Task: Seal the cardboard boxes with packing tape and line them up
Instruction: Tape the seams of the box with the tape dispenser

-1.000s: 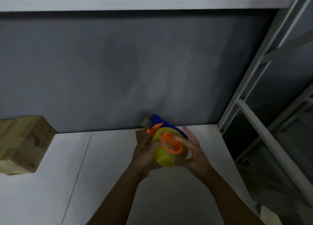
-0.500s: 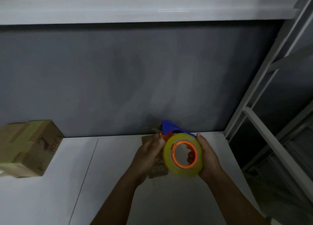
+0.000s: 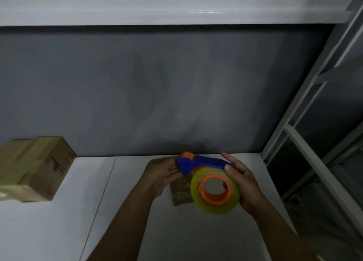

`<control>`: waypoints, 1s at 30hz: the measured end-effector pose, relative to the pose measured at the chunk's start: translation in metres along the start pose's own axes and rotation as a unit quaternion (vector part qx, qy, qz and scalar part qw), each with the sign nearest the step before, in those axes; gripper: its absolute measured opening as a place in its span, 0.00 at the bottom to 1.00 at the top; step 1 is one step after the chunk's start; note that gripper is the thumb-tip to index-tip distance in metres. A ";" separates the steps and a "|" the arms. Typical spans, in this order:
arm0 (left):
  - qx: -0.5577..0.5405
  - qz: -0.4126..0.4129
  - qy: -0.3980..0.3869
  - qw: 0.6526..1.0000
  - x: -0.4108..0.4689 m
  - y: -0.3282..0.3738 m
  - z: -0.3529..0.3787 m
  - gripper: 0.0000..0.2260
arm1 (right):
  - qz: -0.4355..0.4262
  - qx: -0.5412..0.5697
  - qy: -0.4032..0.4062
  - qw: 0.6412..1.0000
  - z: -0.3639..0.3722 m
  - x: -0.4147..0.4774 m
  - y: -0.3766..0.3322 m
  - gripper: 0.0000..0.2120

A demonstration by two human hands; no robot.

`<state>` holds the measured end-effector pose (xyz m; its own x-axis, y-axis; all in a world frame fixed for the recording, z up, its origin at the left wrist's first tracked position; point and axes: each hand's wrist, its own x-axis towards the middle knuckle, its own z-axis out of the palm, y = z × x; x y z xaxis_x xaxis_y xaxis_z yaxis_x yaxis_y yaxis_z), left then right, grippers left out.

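Tape dispenser [image 3: 214,208] has tilted level, left hand [image 3: 161,172] and right hand [image 3: 243,182] gripping it.

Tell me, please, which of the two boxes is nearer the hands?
The small box, between the left hand and the right hand, partly behind the dispenser. The big box sits far left by the wall.

Left hand [image 3: 162,174]: was held ahead of the body, fingers curled about the blue end of the tape dispenser [image 3: 204,161]. Right hand [image 3: 242,184]: was cupped round the roll side of the same dispenser, thumb laid on its rim. Left forearm [image 3: 121,223] and right forearm [image 3: 282,229]: bare, were extended forward and angled toward each other.
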<state>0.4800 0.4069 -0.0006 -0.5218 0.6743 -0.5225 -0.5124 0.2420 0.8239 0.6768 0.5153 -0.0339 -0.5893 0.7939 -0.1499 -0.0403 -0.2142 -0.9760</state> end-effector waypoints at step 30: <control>0.238 0.112 0.093 0.960 0.012 -0.036 -0.018 0.09 | -0.035 -0.425 -0.189 0.884 -0.014 0.012 0.007 0.40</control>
<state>0.4801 0.3937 -0.0403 -0.7180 0.6208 -0.3149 -0.0265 0.4278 0.9035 0.6803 0.5314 -0.0448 -0.8436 0.5067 -0.1780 0.4397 0.4612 -0.7707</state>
